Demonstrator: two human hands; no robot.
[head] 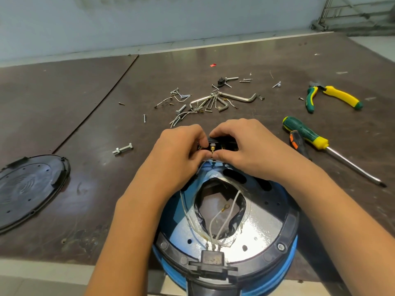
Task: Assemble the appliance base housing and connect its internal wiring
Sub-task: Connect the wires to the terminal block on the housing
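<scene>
Looking across a scuffed dark brown worktable [277,58] toward a pale wall [149,22], glimpsing a metal rack [350,17] far right.

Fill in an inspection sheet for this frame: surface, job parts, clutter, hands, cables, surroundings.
Surface: dark brown board table, scuffed, with a seam running down its left part.
Job's things: blue housing upturned at the near edge; black terminal block at its far rim; black base cover lying apart to the left.
Clutter: hex keys, loose screws, bolt with nut, pliers, green-yellow screwdriver, black-orange screwdriver.
Grippers: left hand and right hand both pinch the terminal block.
Cables: white wires run from the near connector into the housing's opening; a ring terminal hangs unattached.
Surroundings: pale wall; metal frame at top right.
</scene>
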